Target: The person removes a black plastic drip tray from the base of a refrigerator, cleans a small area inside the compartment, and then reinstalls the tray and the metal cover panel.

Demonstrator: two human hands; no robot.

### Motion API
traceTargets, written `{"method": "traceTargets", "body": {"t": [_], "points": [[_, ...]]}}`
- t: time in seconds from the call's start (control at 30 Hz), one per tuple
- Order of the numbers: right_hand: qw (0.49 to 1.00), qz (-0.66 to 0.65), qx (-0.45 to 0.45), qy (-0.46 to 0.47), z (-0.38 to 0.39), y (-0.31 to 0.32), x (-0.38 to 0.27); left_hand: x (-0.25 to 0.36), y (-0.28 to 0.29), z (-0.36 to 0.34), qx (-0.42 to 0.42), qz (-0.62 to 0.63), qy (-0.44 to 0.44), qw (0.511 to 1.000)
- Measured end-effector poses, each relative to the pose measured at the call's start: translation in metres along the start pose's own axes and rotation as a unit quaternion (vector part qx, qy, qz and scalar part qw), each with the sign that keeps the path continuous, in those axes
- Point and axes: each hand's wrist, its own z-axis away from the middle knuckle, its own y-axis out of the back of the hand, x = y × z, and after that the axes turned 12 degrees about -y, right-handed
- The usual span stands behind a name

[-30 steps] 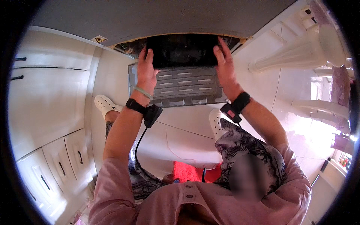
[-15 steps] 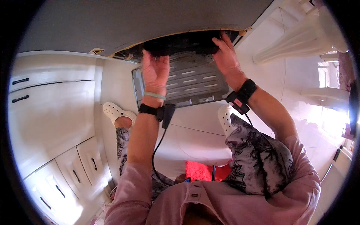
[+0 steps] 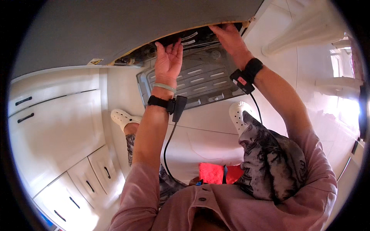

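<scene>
A wide grey appliance (image 3: 127,30) fills the far side, with a long dark gap along its bent lower edge. Inside the gap shows a black panel (image 3: 169,39) with pale label strips. My left hand (image 3: 167,61) is palm up, fingers stretched and a little apart, the fingertips against the black panel. At the gap's right end my right hand (image 3: 231,42) has its thumb along the edge, its other fingers bent and partly hidden, seemingly gripping the panel's right end. Below lies a grey ribbed metal tray (image 3: 192,82) with slots, on the floor.
White cabinets (image 3: 58,127) with black handles stand on the left. A pale ribbed column-like thing (image 3: 296,34) is at the upper right. White clogs (image 3: 241,117) are on my feet on the white tiled floor (image 3: 196,134). A red cloth-like thing (image 3: 211,173) is below me.
The black panel has tilted up and back into the gap, baring its labels and the parts beneath. My left hand has moved right and up; my right hand has moved up and slightly left.
</scene>
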Motion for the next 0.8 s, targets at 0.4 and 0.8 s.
{"method": "traceTargets", "body": {"t": [0.4, 0.8], "points": [[0.998, 0.043, 0.030, 0.027, 0.002, -0.007, 0.011, 0.009, 0.010, -0.004, 0.065, -0.100, -0.027, 0.993], [0.994, -0.069, 0.049, -0.075, 0.024, -0.024, -0.006, 0.053, 0.013, -0.039, -0.016, -0.227, -0.069, 0.971]]}}
